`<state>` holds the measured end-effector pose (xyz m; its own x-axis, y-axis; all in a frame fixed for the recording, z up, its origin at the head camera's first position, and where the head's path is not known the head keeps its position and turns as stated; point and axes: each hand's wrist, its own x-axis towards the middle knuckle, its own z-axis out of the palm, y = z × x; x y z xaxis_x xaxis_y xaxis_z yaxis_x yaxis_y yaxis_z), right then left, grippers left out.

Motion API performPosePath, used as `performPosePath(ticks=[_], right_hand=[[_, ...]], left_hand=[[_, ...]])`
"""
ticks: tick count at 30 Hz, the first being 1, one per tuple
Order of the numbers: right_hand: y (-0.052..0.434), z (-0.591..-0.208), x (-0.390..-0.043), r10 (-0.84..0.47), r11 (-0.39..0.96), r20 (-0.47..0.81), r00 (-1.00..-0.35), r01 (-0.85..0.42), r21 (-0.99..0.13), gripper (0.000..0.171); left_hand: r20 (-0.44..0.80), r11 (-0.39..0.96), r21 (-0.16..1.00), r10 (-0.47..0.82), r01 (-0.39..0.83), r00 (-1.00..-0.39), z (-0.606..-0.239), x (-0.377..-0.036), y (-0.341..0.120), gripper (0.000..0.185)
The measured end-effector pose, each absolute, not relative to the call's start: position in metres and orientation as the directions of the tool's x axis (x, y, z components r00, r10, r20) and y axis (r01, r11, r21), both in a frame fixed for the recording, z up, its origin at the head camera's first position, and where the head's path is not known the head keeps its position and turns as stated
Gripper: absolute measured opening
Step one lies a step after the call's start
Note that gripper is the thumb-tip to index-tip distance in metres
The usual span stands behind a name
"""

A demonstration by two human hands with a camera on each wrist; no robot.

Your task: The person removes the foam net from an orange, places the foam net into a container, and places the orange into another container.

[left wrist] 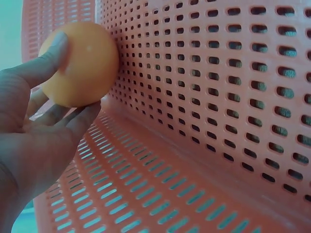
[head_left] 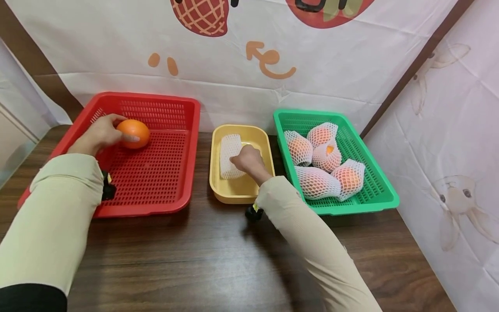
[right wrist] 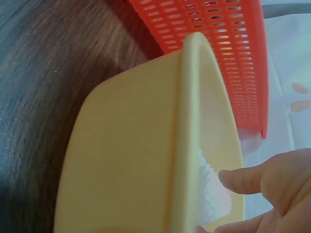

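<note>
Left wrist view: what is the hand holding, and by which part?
The left hand holds the orange by its sides, thumb on one, fingers on the opposite.

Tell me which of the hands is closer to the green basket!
Right. The right hand reaches into the yellow tray, beside the green basket; the left hand is farther away, holding the orange inside the red basket.

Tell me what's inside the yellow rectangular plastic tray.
White foam-mesh netting lies inside the tray, partly covered by the person's right hand. Anything beneath the netting or hand is hidden.
</note>
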<state>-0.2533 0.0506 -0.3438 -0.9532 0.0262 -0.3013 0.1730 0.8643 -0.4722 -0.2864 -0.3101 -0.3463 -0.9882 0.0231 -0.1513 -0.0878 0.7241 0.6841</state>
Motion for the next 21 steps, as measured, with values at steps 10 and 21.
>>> performPosePath(ticks=[10, 21], right_hand=[[0.061, -0.325, -0.248, -0.015, 0.877, -0.225, -0.974, 0.095, -0.471, 0.05], [0.096, -0.285, -0.23, -0.078, 0.747, -0.128, -0.989, 0.027, -0.664, 0.054]], left_hand=[[-0.12, 0.767, 0.638, 0.011, -0.069, -0.993, -0.33, -0.288, -0.303, 0.071], [-0.03, 0.845, 0.534, 0.033, 0.012, -0.999, -0.301, -0.281, -0.288, 0.069]])
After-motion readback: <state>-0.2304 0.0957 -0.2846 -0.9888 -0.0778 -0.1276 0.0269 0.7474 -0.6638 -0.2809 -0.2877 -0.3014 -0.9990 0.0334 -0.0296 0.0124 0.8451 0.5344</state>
